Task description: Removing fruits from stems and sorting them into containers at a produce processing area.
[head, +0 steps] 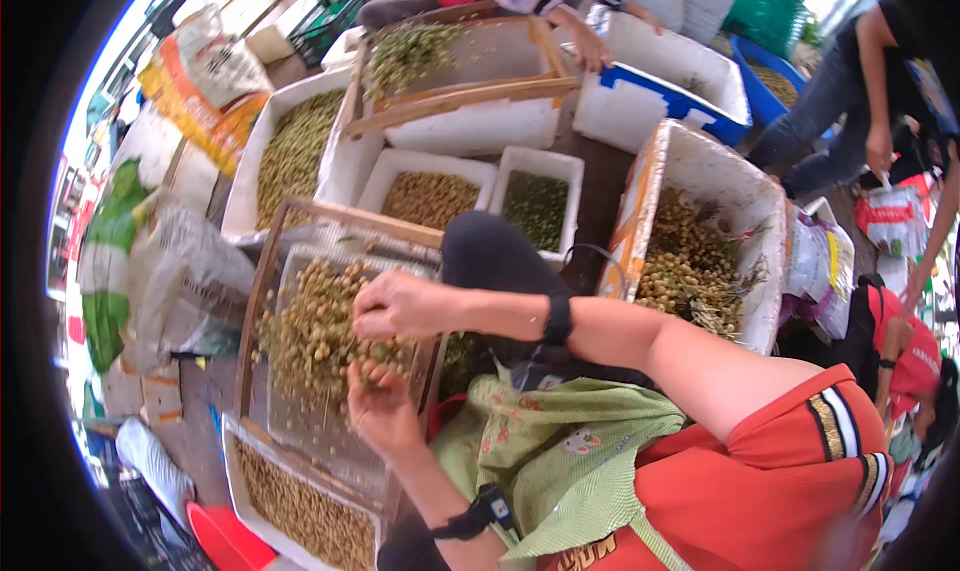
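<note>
A bunch of small round tan fruits on thin stems [315, 331] lies on a wood-framed mesh sieve [251, 346]. One hand, my left by its place in the view, [409, 305] is over the bunch with its fingers closed together; whatever is between the fingertips is hidden. The other, my right by the same reading, [382, 410] is palm up at the bunch's near edge, its curled fingers around several fruits. The arms look crossed over by the fisheye view, so which hand is which is not certain. A foam box of loose tan fruits [300, 503] stands at the sieve's lower edge.
Foam boxes hold tan fruits [431, 196], green fruits [536, 203] and stemmed bunches [682, 263]. A second wooden sieve [465, 102] lies beyond, beside another person's hand [592, 50]. Woven sacks [191, 271] stand left. A person in jeans [817, 113] stands at the right.
</note>
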Action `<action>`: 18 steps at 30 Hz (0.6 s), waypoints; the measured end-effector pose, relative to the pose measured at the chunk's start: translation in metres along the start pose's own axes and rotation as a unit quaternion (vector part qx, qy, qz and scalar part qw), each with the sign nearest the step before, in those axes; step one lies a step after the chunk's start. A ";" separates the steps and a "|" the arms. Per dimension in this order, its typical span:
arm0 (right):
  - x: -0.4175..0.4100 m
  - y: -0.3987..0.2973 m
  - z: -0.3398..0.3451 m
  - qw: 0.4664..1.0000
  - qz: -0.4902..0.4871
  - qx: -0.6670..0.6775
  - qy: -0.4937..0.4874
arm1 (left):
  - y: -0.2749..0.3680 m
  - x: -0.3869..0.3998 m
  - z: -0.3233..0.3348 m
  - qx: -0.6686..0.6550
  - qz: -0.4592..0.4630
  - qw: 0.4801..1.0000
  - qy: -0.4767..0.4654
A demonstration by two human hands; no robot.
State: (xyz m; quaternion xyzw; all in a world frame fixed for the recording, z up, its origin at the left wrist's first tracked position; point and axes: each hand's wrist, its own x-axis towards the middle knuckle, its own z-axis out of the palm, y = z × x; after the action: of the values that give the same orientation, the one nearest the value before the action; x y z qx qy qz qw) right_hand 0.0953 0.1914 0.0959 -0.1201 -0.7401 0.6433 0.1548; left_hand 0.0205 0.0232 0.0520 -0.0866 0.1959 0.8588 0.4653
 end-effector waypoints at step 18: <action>-0.039 -0.001 0.025 0.971 -0.109 -0.051 0.208 | -0.025 0.001 -0.006 0.008 0.030 0.999 -0.042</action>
State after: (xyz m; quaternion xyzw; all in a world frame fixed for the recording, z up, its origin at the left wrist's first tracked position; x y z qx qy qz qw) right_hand 0.1217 0.1537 0.0908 -0.1777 -0.7320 0.5452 0.3679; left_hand 0.0411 0.0341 0.0402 -0.0405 0.1855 0.8738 0.4476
